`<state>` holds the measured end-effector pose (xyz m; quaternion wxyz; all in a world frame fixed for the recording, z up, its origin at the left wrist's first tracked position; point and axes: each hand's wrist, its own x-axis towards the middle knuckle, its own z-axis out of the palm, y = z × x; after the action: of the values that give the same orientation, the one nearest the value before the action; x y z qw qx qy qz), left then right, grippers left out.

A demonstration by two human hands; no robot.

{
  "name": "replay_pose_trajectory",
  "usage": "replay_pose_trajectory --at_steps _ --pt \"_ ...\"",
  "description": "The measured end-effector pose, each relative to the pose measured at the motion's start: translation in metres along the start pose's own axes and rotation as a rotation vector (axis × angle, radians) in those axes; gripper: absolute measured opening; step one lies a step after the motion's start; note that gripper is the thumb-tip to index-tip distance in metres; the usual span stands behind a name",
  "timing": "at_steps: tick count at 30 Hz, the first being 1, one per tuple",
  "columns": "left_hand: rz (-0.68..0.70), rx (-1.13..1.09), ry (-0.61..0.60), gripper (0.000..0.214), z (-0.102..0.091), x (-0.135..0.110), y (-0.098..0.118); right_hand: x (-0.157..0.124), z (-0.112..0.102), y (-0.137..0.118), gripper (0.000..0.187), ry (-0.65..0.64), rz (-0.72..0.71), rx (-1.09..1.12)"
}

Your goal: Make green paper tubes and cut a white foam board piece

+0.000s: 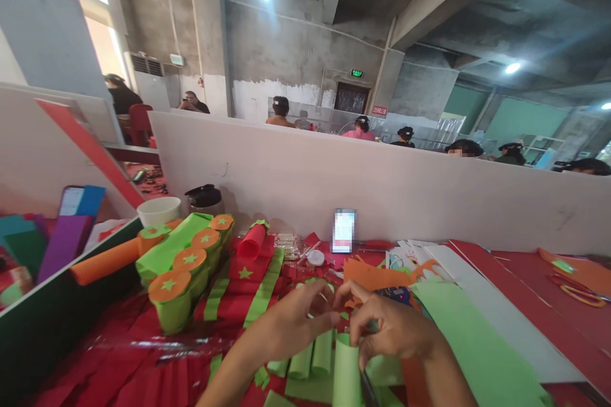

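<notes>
My left hand [308, 318] is curled with thumb and fingers almost together, close to the other hand's fingertips. What it pinches, if anything, is too small to make out. My right hand [389, 324] is closed, and a dark slim tool [367, 388] juts down from under its fingers; its kind is partly hidden. Just below the hands stands a light green paper tube [346, 369]. More pale green paper rolls [300, 362] lie to its left, partly behind my left forearm.
At left are green paper cylinders with orange star-marked tops [169, 286] and an orange roll [107, 261]. A red paper tube [252, 240] lies behind. Green sheets [477, 337], white board [506, 305] and yellow-handled scissors [582, 296] lie right. A phone [344, 231] leans on the white partition [267, 172].
</notes>
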<state>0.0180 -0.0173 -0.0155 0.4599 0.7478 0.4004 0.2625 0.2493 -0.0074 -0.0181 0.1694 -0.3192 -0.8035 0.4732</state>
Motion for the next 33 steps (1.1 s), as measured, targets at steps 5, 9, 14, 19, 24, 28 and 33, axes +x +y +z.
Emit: replay_pose_trajectory --at_steps 5,9,14,19,24,28,33 --pt "-0.059 0.067 -0.147 0.024 -0.004 -0.008 0.011 0.002 0.009 -0.013 0.016 -0.007 0.085 -0.17" --pt "0.015 0.131 -0.279 0.03 -0.006 -0.016 0.027 0.002 0.013 -0.025 0.014 -0.056 0.075 -0.244" --pt "-0.094 0.247 -0.387 0.026 -0.005 -0.017 0.025 0.006 0.027 -0.04 0.014 -0.096 0.073 -0.304" --pt "-0.085 0.362 -0.435 0.007 -0.003 -0.016 0.017 0.012 0.042 -0.032 0.011 -0.159 0.061 -0.306" --pt "-0.15 0.396 -0.414 0.006 0.002 -0.017 0.015 0.015 0.047 -0.018 0.017 -0.203 0.085 -0.282" --pt "-0.169 0.47 -0.429 0.012 0.006 -0.016 0.013 0.02 0.045 -0.011 0.018 -0.294 0.043 -0.239" --pt "-0.151 0.488 -0.409 0.011 0.008 -0.016 0.012 0.022 0.045 -0.004 0.026 -0.335 0.075 -0.188"
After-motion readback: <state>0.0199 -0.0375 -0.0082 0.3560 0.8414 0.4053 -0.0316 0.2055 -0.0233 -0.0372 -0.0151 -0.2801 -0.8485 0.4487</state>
